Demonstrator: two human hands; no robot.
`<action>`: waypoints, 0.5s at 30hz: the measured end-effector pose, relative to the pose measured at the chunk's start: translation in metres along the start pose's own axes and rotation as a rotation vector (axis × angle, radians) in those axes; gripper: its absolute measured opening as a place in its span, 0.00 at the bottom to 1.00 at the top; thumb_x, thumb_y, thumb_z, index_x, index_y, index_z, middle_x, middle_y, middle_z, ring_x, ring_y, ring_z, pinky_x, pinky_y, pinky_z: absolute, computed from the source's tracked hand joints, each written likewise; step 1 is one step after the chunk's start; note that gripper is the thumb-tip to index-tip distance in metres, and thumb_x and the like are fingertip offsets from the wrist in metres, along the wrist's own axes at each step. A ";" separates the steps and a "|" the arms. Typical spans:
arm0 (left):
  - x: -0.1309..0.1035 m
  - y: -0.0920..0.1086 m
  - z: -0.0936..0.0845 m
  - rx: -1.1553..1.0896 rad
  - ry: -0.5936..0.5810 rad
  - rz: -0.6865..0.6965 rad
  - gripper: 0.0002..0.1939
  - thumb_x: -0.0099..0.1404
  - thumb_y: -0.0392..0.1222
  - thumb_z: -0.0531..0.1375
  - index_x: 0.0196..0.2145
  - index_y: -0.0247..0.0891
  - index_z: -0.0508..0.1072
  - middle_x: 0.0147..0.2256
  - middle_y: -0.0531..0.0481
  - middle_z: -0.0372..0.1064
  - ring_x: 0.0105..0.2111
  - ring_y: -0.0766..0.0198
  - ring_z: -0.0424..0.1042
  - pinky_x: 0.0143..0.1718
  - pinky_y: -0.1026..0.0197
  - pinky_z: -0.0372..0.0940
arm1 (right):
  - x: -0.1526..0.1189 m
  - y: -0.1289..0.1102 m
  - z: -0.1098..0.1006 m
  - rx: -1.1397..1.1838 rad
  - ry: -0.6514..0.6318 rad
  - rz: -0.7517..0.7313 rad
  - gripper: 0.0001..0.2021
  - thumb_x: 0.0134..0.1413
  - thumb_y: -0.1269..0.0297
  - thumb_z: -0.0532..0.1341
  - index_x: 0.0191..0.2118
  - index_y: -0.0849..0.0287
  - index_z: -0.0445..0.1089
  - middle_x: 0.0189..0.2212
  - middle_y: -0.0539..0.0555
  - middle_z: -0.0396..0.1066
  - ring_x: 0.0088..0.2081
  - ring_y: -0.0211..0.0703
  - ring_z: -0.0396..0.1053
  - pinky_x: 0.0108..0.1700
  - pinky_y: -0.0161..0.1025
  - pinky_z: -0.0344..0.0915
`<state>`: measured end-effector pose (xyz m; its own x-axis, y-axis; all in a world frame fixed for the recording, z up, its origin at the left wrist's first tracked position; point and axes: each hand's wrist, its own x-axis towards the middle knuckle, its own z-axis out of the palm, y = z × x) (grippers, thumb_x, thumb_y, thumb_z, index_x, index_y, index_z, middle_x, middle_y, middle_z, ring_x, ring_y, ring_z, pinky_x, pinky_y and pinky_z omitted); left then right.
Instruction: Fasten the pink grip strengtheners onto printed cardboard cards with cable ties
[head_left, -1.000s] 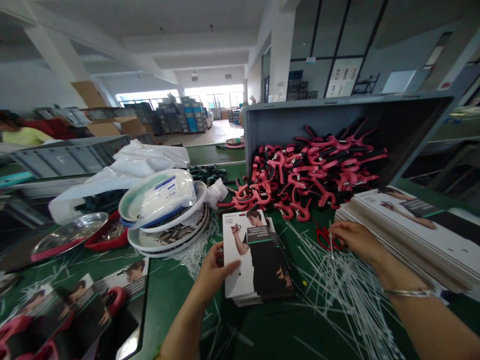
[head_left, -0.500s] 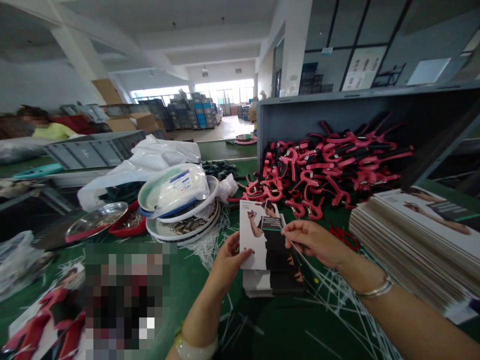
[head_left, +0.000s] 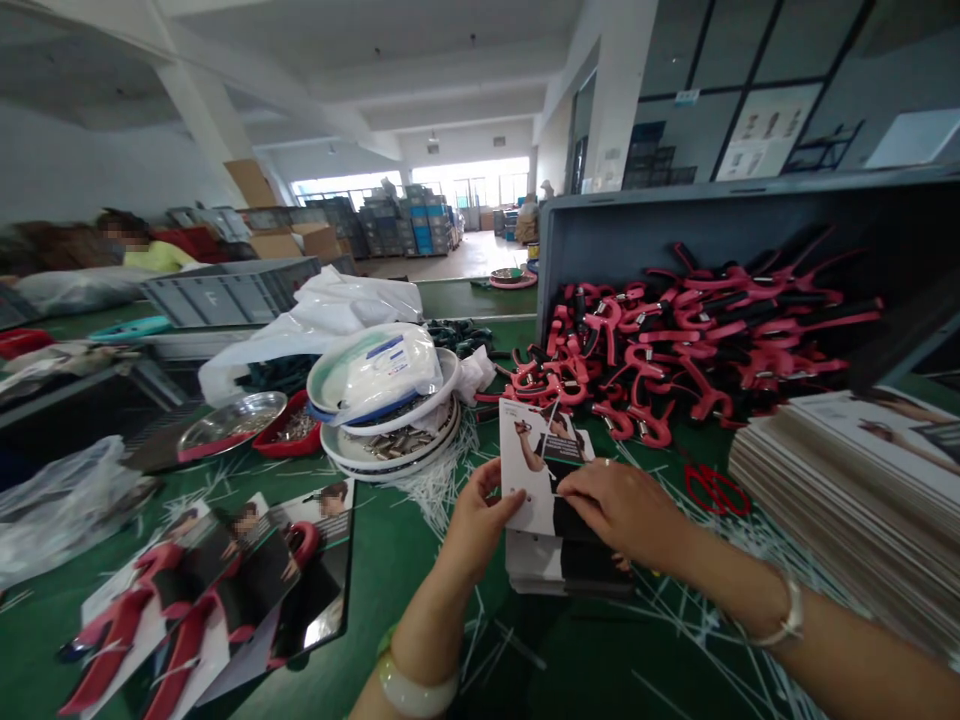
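My left hand (head_left: 480,510) grips the left edge of a printed black-and-white card (head_left: 527,505), thumb on its face. The card is tilted up above a small stack of similar cards (head_left: 534,560). Fingertips of my right hand (head_left: 626,510) are pinched at the card's middle, on a thin white cable tie (head_left: 550,420) that runs up across the card's face. Part of the tie is hidden by my fingers. Loose white ties (head_left: 694,610) lie under my right forearm.
A grey crate (head_left: 546,250) spills pink-and-black hand grips (head_left: 645,340). Right of me stands a tall card stack (head_left: 832,510), near red-handled scissors (head_left: 718,490). Carded grips (head_left: 176,590) lie at left, below stacked bowls (head_left: 390,440) and a red tray (head_left: 289,430). Someone (head_left: 157,250) is beyond.
My right hand has moved down and slightly left across the card. The white tie now shows on the card's upper face. The view has shifted left, showing more carded grips.
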<state>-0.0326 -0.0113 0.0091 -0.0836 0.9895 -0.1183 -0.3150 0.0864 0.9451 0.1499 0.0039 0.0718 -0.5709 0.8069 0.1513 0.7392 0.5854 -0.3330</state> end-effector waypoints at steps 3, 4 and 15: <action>-0.001 0.000 0.000 -0.048 -0.022 -0.035 0.26 0.46 0.40 0.68 0.44 0.36 0.69 0.45 0.43 0.71 0.40 0.58 0.71 0.37 0.61 0.66 | -0.005 -0.004 0.005 -0.402 0.093 -0.166 0.08 0.53 0.75 0.55 0.31 0.59 0.71 0.28 0.55 0.72 0.34 0.47 0.67 0.34 0.41 0.54; -0.002 0.001 0.000 -0.066 -0.029 -0.057 0.26 0.46 0.40 0.68 0.45 0.36 0.69 0.44 0.43 0.71 0.39 0.59 0.72 0.36 0.61 0.66 | -0.005 -0.005 0.007 -0.475 0.115 -0.199 0.08 0.52 0.75 0.55 0.30 0.59 0.70 0.27 0.55 0.71 0.33 0.47 0.66 0.34 0.41 0.53; -0.004 0.002 -0.001 -0.130 -0.055 -0.148 0.26 0.48 0.40 0.66 0.45 0.36 0.66 0.39 0.46 0.71 0.28 0.66 0.70 0.24 0.66 0.65 | -0.007 -0.007 0.012 -0.634 0.255 -0.440 0.07 0.51 0.76 0.57 0.28 0.59 0.68 0.24 0.53 0.68 0.30 0.45 0.62 0.33 0.42 0.48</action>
<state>-0.0336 -0.0149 0.0116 0.0236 0.9722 -0.2330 -0.4399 0.2194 0.8708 0.1443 -0.0071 0.0618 -0.8141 0.4405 0.3785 0.5713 0.7246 0.3854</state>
